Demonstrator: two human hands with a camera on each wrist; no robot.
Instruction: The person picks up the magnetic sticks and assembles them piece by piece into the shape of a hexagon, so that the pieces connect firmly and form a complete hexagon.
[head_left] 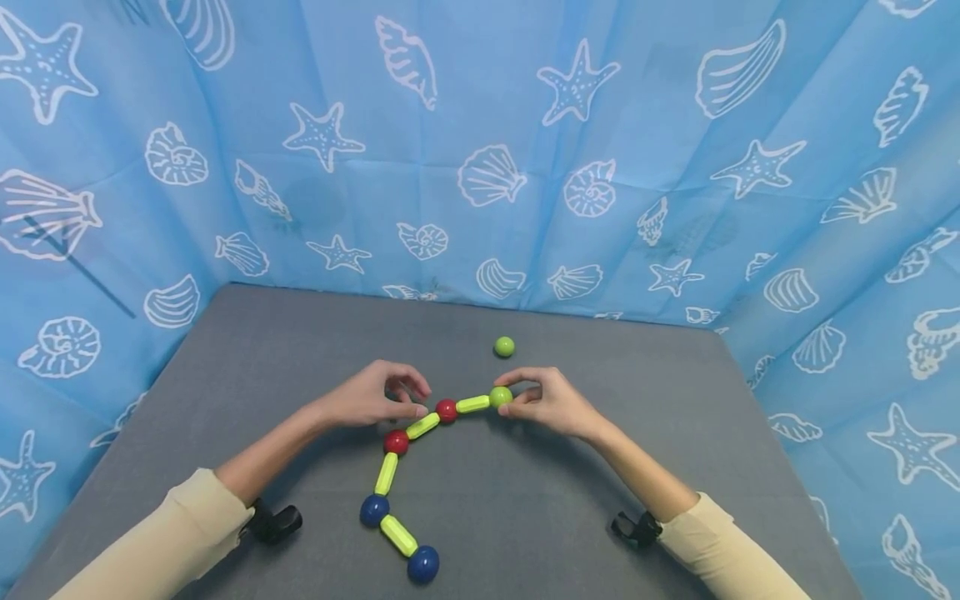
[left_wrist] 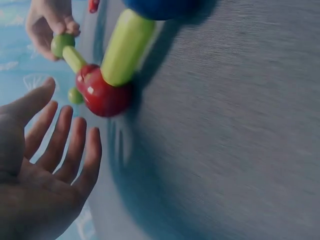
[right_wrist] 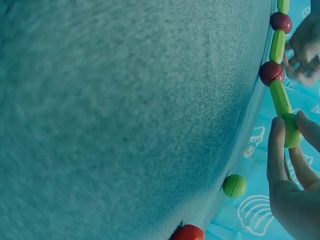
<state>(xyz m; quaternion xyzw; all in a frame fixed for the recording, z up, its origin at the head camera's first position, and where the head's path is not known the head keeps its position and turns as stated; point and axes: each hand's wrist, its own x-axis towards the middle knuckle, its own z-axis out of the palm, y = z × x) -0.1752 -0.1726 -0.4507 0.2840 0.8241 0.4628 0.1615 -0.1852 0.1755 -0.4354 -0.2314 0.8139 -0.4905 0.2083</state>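
A bent chain of toy balls and yellow-green rods lies on the grey table. Its near end is a blue ball [head_left: 423, 564], followed by another blue ball [head_left: 374, 510] and two red balls, one [head_left: 396, 442] before the other [head_left: 446, 410]. At the far end, my right hand [head_left: 551, 402] pinches a green ball [right_wrist: 291, 131] between thumb and fingers; a rod [head_left: 473, 404] joins it to the nearest red ball. My left hand [head_left: 382, 393] hovers beside the rod [head_left: 423, 426] between the red balls, fingers loosely spread and holding nothing in the left wrist view.
A loose green ball [head_left: 504, 347] sits on the table [head_left: 337, 333] beyond my right hand. Part of a red object [right_wrist: 188, 233] shows at the lower edge of the right wrist view. Blue curtain [head_left: 450, 100] with shell prints borders the table's back and sides.
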